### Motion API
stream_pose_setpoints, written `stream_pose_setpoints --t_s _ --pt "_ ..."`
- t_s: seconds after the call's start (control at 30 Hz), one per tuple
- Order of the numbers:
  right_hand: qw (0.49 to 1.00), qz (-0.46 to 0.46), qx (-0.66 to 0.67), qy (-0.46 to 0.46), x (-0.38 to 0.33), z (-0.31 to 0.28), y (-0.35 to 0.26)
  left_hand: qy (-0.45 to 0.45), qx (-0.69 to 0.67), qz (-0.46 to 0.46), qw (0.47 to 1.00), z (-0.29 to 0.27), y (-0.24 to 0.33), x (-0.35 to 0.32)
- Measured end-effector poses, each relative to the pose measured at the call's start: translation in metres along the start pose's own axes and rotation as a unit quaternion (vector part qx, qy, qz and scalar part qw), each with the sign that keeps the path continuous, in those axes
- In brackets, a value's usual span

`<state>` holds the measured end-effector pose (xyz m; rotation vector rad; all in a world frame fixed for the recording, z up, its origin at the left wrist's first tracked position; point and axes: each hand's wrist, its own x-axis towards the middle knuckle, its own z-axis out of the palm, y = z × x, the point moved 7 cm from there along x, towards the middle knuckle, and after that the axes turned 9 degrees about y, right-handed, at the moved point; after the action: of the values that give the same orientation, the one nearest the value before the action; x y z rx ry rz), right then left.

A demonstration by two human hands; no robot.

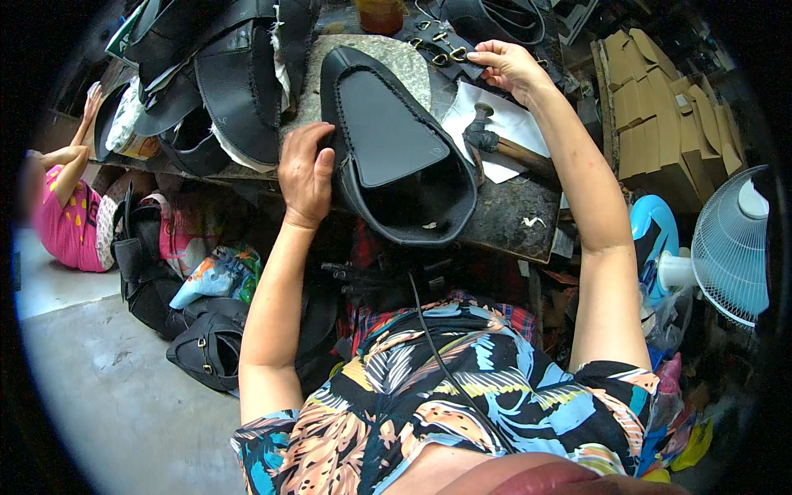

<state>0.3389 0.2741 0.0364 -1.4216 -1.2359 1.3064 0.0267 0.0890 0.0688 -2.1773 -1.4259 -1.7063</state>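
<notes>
A black leather shoe upper [388, 115] with a stitched edge and a smooth flat panel lies on the bench, its pointed end away from me. My left hand [305, 175] rests beside its left edge, fingertips at the leather, thumb apart from the fingers. At the far right of the bench, my right hand [513, 70] pinches a black strap piece [474, 62] between thumb and fingers. Several black straps with gold buckles [440, 51] lie next to it. A hammer [495, 140] with a wooden handle lies on white paper [466, 103] below my right hand.
Black uppers [235, 91] are heaped on the left of the bench. A pale stone slab [412, 70] lies under the shoe upper. Cardboard boxes [660, 124] and a fan [730, 247] stand at right. Another person [74, 214] sits at far left. Black pieces [206, 351] lie on the floor.
</notes>
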Motion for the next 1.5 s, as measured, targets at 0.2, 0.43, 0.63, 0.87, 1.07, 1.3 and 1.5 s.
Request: stream_pose_setpoints --t_s 0.2,0.43,0.63,0.87,1.07,1.3,1.5 --pt "1.000 0.012 0.008 0.013 -0.009 -0.004 -0.003 0.003 -0.003 -0.003 1.000 0.000 -0.001 -0.001" --pt "0.988 -0.114 -0.105 -0.017 -0.016 -0.019 -0.021 -0.003 -0.003 -0.012 1.000 0.001 -0.003 0.000" --pt "0.877 -0.231 -0.404 0.118 -0.031 -0.079 -0.029 -0.005 -0.008 -0.009 1.000 -0.001 -0.002 -0.002" --pt "0.823 -0.175 -0.524 0.133 -0.073 -0.089 -0.004 -0.009 0.003 0.002 1.000 -0.002 -0.001 -0.001" --pt "0.813 -0.177 -0.537 0.137 -0.074 -0.080 -0.002 -0.006 0.017 0.015 1.000 -0.002 -0.002 -0.002" --pt "0.943 -0.190 -0.260 0.080 -0.089 -0.068 -0.029 -0.066 0.030 -0.022 0.997 0.002 -0.004 0.002" --pt "0.989 -0.110 0.026 -0.091 -0.167 -0.006 -0.035 -0.058 0.004 -0.042 0.997 -0.025 0.050 0.031"
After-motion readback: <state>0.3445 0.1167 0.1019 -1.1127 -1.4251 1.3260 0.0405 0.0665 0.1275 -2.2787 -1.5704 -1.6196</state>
